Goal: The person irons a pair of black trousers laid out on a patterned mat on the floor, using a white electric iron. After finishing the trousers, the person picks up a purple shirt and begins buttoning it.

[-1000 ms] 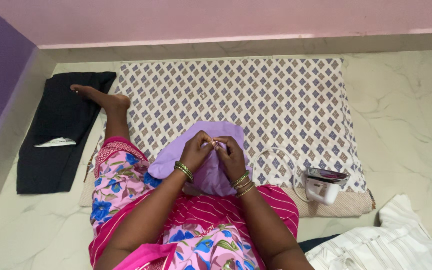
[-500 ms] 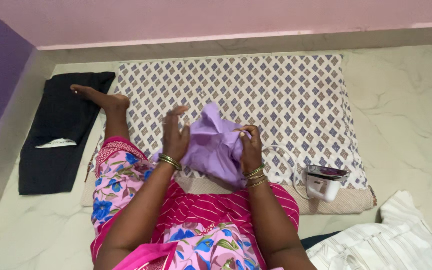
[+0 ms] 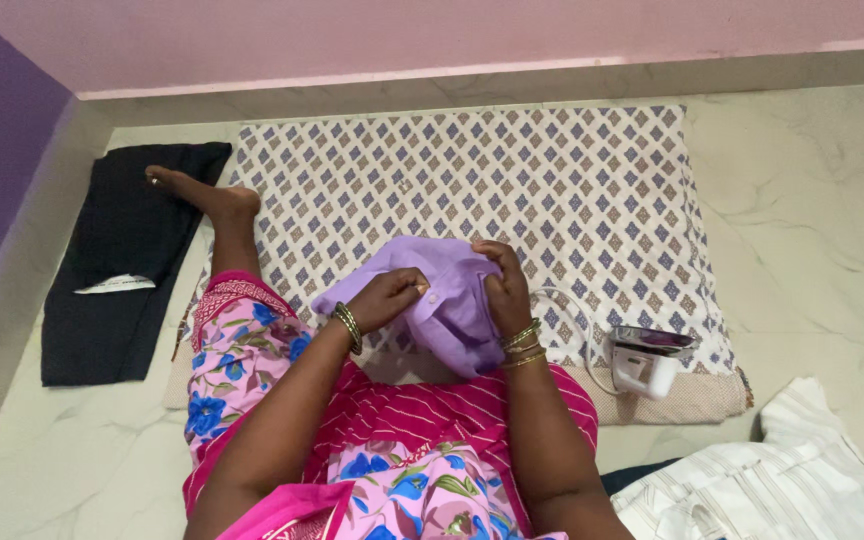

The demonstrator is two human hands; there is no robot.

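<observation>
Lilac garment bunched between both hands, held just above the lap, over the near edge of the patterned mat. Small white buttons show on its front, near the left thumb.

Left hand closed on the garment's left side, fingers curled in, thumb pinching a fold. Right hand closed on the upper right part, fingers tucked into the cloth, back of hand toward the camera. Bangles on both wrists.

Person sits on the floor; left leg stretched out along the mat's left edge, bare foot resting on a black cloth that lies flat by the purple wall. A white slip sits on that cloth.

Iron stands on the mat's near right corner, just right of the right wrist; its white cord loops toward the garment. Striped white cloth heaped on the tile floor at lower right, apart from the mat.
</observation>
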